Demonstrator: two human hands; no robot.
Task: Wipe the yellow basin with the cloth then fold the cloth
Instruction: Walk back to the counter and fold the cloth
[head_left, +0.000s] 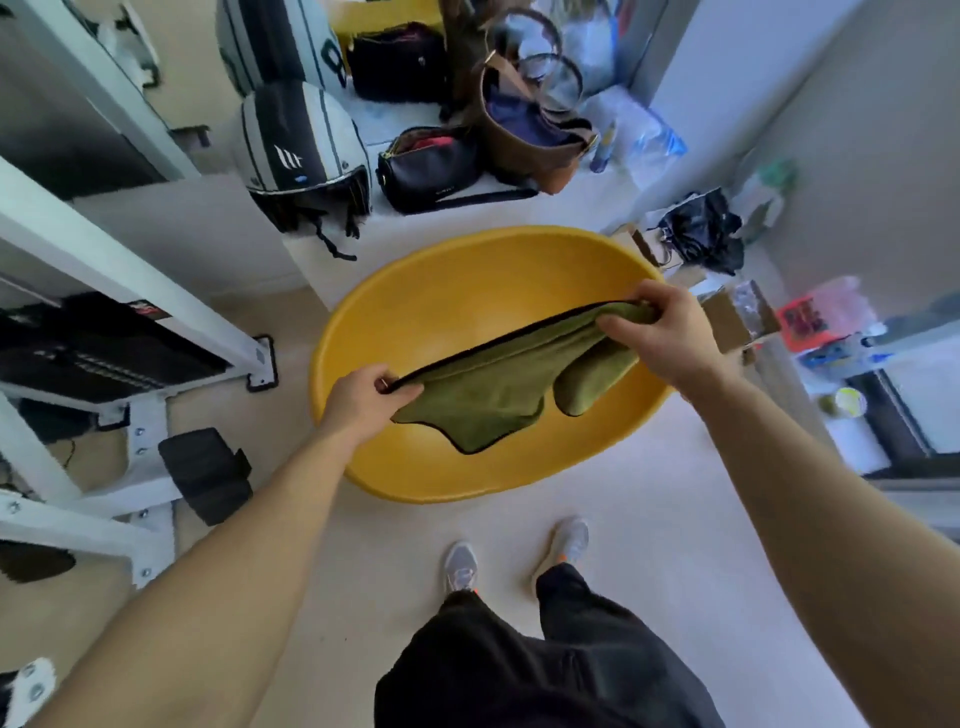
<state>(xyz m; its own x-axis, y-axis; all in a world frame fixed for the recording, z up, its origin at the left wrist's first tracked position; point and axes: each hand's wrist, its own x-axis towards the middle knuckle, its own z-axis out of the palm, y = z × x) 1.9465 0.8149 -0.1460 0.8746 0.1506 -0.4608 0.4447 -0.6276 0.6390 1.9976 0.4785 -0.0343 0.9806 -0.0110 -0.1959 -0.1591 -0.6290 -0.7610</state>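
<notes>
The left hand (363, 400) pinches one corner of the olive-green, black-edged cloth (498, 384) and the right hand (660, 332) is closed on the bunched opposite corner, stretching it in the air over the round yellow plastic basin (441, 291) at frame centre. To fold well, I judge both corners should be gripped cleanly and the hem kept taut before bringing them together. The taut hem, the cloth's long axis, runs from centre-left up to centre-right, with the rest hanging below.

The cloth (498, 384) hangs over the basin (441, 291), helmet (301, 156) behind, shoes (514, 558) before it.
</notes>
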